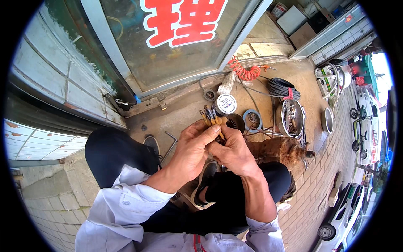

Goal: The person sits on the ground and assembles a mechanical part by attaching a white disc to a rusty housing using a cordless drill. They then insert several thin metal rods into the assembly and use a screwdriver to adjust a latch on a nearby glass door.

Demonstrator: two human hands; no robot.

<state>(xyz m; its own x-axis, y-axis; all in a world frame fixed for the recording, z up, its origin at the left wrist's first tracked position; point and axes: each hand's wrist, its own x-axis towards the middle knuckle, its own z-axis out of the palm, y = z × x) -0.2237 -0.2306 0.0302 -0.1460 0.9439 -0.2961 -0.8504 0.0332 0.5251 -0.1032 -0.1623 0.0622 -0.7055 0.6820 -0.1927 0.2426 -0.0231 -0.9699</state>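
Observation:
My left hand [192, 143] and my right hand [236, 153] meet in front of my knees, fingers closed together. Between their fingertips they pinch a small bundle of thin yellow-brown pieces with dark ends [208, 114]. Its lower part is hidden by the fingers, and I cannot tell its exact kind. Just beyond the hands stands a can with a white lid [226, 103]. Close by are a dark ribbed round part [236, 122] and a blue ring-shaped part [253, 119]. To the right of my right hand lies a rusty cylindrical housing [283, 151].
A metal basin of tools and parts [301, 113] stands at the right, with a smaller metal bowl [327, 120] beyond. Behind lie a red coiled hose [247, 73] and a black cable coil [282, 89]. A T-handled wrench [169, 148] rests near my left shoe. A glass door [168, 63] rises ahead.

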